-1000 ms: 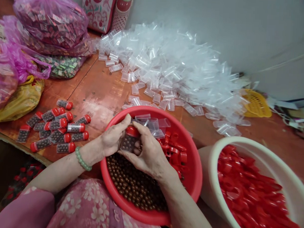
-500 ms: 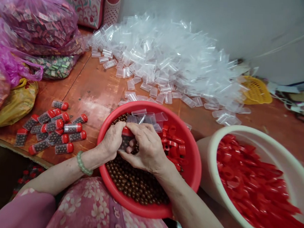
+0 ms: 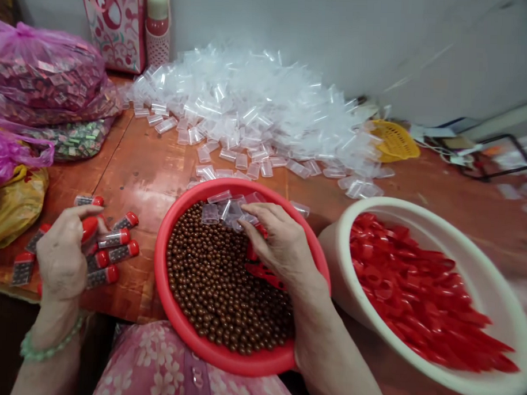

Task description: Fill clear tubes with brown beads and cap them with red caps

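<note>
On the left, my left hand point(image 3: 65, 251) holds a red-capped vial point(image 3: 89, 230) over a group of filled vials point(image 3: 122, 251) with red caps and dark beads. My right hand point(image 3: 283, 241) is over the red basin point(image 3: 163, 274), its fingertips at the clear plastic tubes point(image 3: 232, 211) and beside the red caps point(image 3: 265, 271); whether it grips one of them is hidden. Brown beads point(image 3: 217, 282) fill much of the basin.
A cream tub point(image 3: 359, 281) of red caps stands at the right. Behind lies a heap of clear tubes point(image 3: 258, 111), with a yellow basket point(image 3: 395, 140) beside it. Plastic bags point(image 3: 47, 77), a patterned bag point(image 3: 118, 28) and a bottle point(image 3: 157, 27) are at the left.
My hands have parted. The left has carried the vial out of the basin to the group on the left; the right has moved right, to the tubes and caps. The view has shifted.
</note>
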`<control>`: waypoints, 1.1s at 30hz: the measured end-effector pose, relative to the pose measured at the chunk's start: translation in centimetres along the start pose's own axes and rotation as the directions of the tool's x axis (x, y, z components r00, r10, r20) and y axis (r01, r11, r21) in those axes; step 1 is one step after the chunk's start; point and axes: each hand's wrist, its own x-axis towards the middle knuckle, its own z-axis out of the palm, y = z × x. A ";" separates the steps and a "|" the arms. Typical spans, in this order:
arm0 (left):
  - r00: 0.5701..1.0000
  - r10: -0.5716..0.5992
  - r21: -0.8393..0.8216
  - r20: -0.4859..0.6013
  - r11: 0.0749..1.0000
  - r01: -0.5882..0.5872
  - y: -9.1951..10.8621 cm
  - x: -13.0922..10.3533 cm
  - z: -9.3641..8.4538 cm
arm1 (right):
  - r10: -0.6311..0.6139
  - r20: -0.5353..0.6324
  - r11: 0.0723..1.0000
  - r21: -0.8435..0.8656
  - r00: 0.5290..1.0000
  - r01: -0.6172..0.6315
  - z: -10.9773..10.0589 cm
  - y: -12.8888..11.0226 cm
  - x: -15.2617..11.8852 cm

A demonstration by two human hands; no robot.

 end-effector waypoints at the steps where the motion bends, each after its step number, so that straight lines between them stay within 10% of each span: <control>1: 0.999 0.036 0.145 -0.009 0.989 -0.034 -1.0 0.5 -0.8 | 0.026 0.050 0.999 -0.023 0.998 -0.025 0.0 0.7 -0.1; 8: 0.959 0.259 0.437 0.117 0.853 -0.284 -6.1 2.1 -2.7 | 0.000 0.328 0.991 -0.130 0.945 0.045 2.0 0.0 0.6; 15: 0.928 0.309 0.353 0.208 0.861 -0.365 -3.3 0.6 1.3 | -0.029 0.577 0.907 -0.328 0.816 0.264 3.4 -1.5 2.9; 24: 0.643 0.438 0.339 0.628 0.590 -0.733 -2.1 -3.4 9.1 | -0.029 0.828 0.940 -0.168 0.559 0.298 2.5 -2.5 5.8; 33: 0.590 0.297 0.449 0.751 0.426 -0.786 -2.3 -3.3 9.4 | -0.155 0.842 0.833 -0.171 0.517 0.527 3.5 -1.1 6.8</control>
